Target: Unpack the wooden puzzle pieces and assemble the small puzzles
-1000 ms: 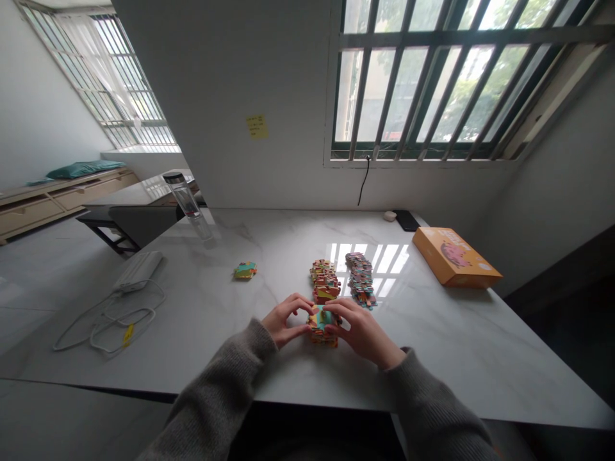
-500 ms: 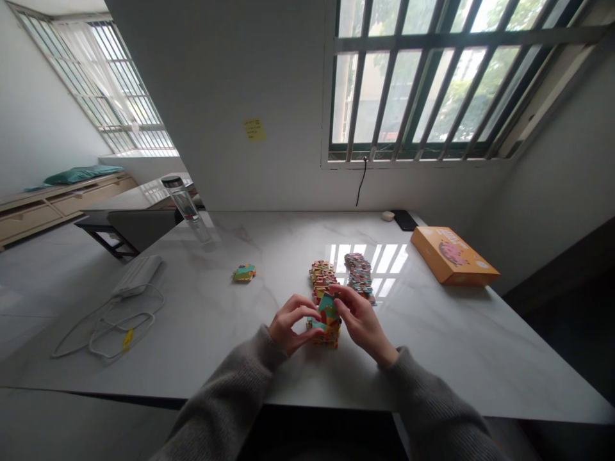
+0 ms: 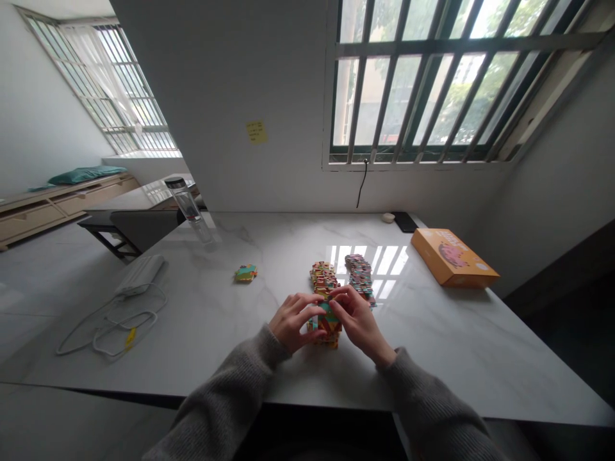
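Note:
A teal, green and red jigsaw puzzle piece [image 3: 328,315] is pinched in my right hand [image 3: 353,315], thumb and fingers at its upper right edge. My left hand [image 3: 294,320] curves around the left side, thumb and fingers apart, fingertips close to the piece. Under and behind both hands runs a row of overlapping puzzle pieces [image 3: 323,275], mostly red and yellow; my hands hide its middle part. To its right lies a second row of pieces [image 3: 359,274], greyer and pinkish. A small pile of green and yellow pieces [image 3: 245,273] sits apart on the left.
On the white marbled table [image 3: 192,326], an orange box [image 3: 451,259] lies at right. A black phone [image 3: 405,222] and a small white round thing [image 3: 388,218] rest at the back. Leftward are a glass bottle [image 3: 185,200] and a white device [image 3: 139,275] with a looped cable [image 3: 98,346].
The puzzle piece in my right hand has tipped down flatter over the row, with the right fingers moving slightly down and left. My left hand stays nearly in place.

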`<state>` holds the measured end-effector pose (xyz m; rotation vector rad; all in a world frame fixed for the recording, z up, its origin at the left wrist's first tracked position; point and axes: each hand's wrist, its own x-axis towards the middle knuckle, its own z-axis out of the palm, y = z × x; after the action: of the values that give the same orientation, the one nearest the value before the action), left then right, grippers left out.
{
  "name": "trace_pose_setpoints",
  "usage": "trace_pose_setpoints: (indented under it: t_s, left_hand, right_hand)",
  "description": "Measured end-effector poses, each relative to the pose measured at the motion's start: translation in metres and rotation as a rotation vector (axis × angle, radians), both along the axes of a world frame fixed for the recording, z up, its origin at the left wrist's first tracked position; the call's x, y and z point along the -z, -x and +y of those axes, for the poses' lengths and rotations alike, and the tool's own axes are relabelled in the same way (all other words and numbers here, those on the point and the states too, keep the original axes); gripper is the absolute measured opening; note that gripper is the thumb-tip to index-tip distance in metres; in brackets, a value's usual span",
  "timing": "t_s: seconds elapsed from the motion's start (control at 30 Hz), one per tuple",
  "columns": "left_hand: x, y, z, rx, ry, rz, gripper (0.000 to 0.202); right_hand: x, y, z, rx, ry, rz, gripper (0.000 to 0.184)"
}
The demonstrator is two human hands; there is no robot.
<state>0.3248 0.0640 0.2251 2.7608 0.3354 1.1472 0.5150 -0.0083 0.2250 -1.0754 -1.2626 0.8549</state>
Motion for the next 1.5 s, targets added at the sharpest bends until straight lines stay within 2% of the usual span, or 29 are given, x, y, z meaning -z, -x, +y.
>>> trace_pose_setpoints:
  t_s: [0.07,0.13,0.27,0.37,0.47,0.6,0.8,0.97,1.1,1.17,1.27,1.37,1.43,1.5]
  left_hand:
    - [-0.001,0.006,0.006,-0.042,-0.028,0.03,0.031]
    - [-0.001,0.02,0.022,-0.102,-0.029,0.038,0.034]
    - [0.002,0.077,0.083,-0.254,0.061,0.045,0.025]
    - [0.004,0.126,0.133,-0.391,0.204,0.153,0.03]
    - [0.005,0.159,0.166,-0.489,0.339,0.26,0.037]
    - [0.008,0.168,0.183,-0.505,0.455,0.324,0.043]
    - [0.013,0.165,0.188,-0.512,0.492,0.416,0.044]
    - [0.014,0.166,0.184,-0.507,0.394,0.365,0.041]
    - [0.012,0.145,0.164,-0.522,0.272,0.18,0.039]
    - [0.011,0.121,0.142,-0.482,0.245,0.102,0.028]
    - [0.008,0.077,0.094,-0.282,0.232,0.075,0.018]
    - [0.008,0.038,0.043,-0.114,0.247,0.083,0.017]
    - [0.01,0.021,0.021,-0.054,0.266,0.086,0.022]
    - [0.013,0.012,0.011,-0.018,0.297,0.098,0.026]
  right_hand:
    - [0.0,-0.003,-0.001,0.016,-0.021,-0.009,0.024]
    - [0.001,-0.007,-0.002,0.054,-0.057,-0.031,0.024]
    - [0.005,-0.013,-0.004,0.122,-0.113,-0.114,0.023]
    - [0.005,-0.012,-0.006,0.123,-0.125,-0.214,0.022]
    - [0.003,-0.01,-0.008,0.132,-0.138,-0.329,0.021]
    - [0.0,-0.009,-0.01,0.156,-0.168,-0.399,0.021]
    - [0.002,-0.012,-0.011,0.162,-0.162,-0.432,0.022]
    - [0.001,-0.012,-0.012,0.16,-0.158,-0.457,0.02]
    - [-0.002,-0.011,-0.012,0.15,-0.167,-0.483,0.017]
    - [-0.003,-0.011,-0.012,0.141,-0.184,-0.511,0.016]
    - [-0.003,-0.012,-0.012,0.117,-0.208,-0.58,0.016]
    - [-0.002,-0.014,-0.013,0.067,-0.211,-0.637,0.016]
    - [-0.002,-0.016,-0.014,0.031,-0.202,-0.666,0.016]
    - [-0.001,-0.017,-0.014,0.001,-0.189,-0.693,0.014]
